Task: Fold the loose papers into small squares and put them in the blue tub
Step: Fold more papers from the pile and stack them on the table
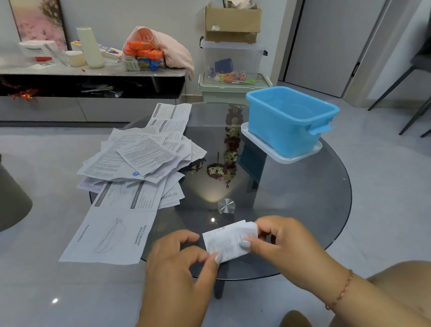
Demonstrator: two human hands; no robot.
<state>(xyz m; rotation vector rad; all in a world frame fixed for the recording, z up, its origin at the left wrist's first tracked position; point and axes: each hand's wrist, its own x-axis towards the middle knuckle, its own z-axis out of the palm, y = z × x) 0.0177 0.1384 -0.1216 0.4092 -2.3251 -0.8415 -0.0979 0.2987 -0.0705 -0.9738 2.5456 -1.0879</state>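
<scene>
Both hands are engaged on one folded paper held just above the near edge of the round glass table: the right hand pinches its right end between thumb and fingers, and the left hand pinches its near-left corner. The sheet is already reduced to a small rectangle, and a final fold or crease appears to be in hand. The blue tub stands open on a white lid at the far right of the table, well apart from the hands; nothing can be made out inside it. The loose papers lie in an untidy heap at the left — one large instruction sheet overhangs the near-left rim. Risks, as judged: the thick wad may spring open if released uncreased; the overhanging sheet could slide to the floor if the heap is disturbed; a careless reach might nudge the tub on its lid. The tabletop is smooth, reflective glass, offering little grip. The room has a pale tiled floor, a low cabinet with clutter at far left, and stacked storage boxes beyond the table.
</scene>
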